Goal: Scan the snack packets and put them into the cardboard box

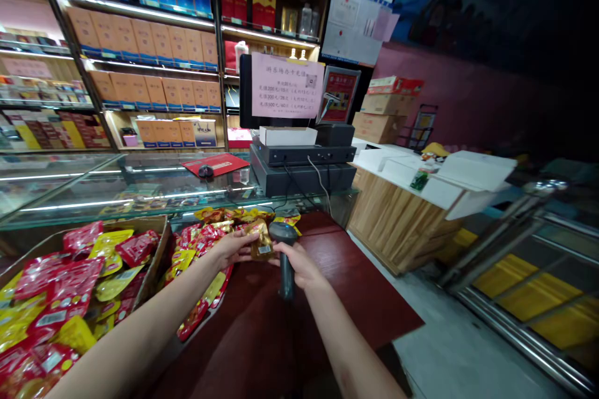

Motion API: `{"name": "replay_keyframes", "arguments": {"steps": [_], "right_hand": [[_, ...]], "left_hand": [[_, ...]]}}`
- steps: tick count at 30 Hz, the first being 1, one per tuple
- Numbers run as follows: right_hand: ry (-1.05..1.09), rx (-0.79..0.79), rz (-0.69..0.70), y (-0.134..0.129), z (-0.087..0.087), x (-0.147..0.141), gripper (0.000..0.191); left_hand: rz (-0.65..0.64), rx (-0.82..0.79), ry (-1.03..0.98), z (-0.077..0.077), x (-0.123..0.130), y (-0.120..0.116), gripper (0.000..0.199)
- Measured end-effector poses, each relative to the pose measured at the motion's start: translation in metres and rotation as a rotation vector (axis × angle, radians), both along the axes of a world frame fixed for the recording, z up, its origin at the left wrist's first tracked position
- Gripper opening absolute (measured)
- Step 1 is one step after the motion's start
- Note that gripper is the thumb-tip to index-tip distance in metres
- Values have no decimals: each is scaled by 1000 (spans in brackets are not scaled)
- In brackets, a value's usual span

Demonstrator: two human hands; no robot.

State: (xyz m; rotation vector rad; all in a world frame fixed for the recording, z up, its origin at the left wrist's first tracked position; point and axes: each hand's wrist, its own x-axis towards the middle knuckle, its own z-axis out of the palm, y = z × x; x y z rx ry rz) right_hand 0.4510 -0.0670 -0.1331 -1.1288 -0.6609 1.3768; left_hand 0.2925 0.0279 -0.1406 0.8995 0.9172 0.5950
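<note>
My left hand (235,248) pinches a small gold snack packet (259,240) with a white barcode label facing me. Close beside it, my right hand (299,265) is wrapped round the handle of a dark grey barcode scanner (286,274). The scanner's head is level with the packet, above the dark red tabletop (346,287). Left of my hands lies a heap of red and yellow snack packets (199,243). Farther left, a cardboard box (161,243) holds many more such packets, partly covered by my left forearm.
Behind the table runs a glass counter (154,181) with a computer mouse (206,171) on a red mat (224,164). A monitor (246,90) stands above a dark cash drawer (304,174), with cables hanging down. To the right are a wooden cabinet (393,218) and a metal railing (496,249).
</note>
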Motion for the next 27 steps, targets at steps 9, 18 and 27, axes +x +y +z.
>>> {"name": "replay_keyframes", "arguments": {"steps": [9,18,27], "right_hand": [[-202,67,-40,-46,5,-50,24],[-319,19,80,-53,-4,-72,12],[-321,57,71,-50,-11,-68,17]], "left_hand": [[58,170,49,19,-20,16,50],[81,176,48,23,-22,13,45],[82,164,53,23,-22,11,50]]}}
